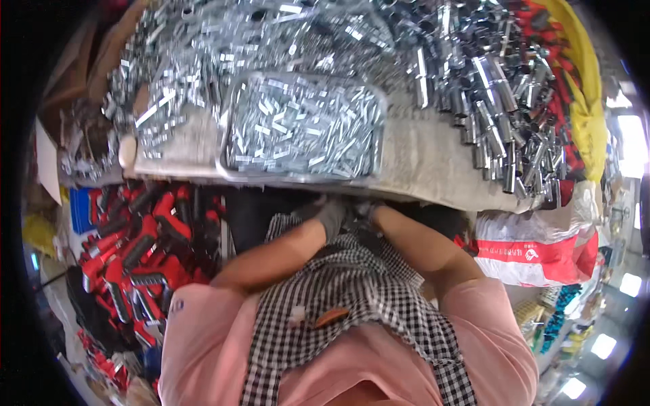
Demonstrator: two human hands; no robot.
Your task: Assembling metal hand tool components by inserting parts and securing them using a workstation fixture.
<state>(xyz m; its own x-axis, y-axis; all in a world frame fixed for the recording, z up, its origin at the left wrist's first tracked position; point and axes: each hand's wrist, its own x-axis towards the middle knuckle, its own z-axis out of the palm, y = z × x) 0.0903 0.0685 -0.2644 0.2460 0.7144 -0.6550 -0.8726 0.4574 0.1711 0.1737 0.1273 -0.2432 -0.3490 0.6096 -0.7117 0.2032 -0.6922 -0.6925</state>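
Note:
My left hand [331, 218], in a dark grey glove, is low in front of my lap, close to the table's front edge. Beside it is my right hand [363, 212], also in a dark glove and mostly in shadow. The fingers of both are hidden or too dark to make out, and I cannot tell whether they hold anything. A checked black-and-white apron [318, 277] lies just below them. Beyond the edge, a clear tray [386, 128] full of small shiny metal pieces rests on the table.
Loose metal strips [176, 95] heap across the back and left of the table [433, 162]. Chrome tubes [494, 115] pile up at the right. Red-and-black tool handles [145, 250] fill the space at my left. A white-and-red sack [535, 247] stands at my right.

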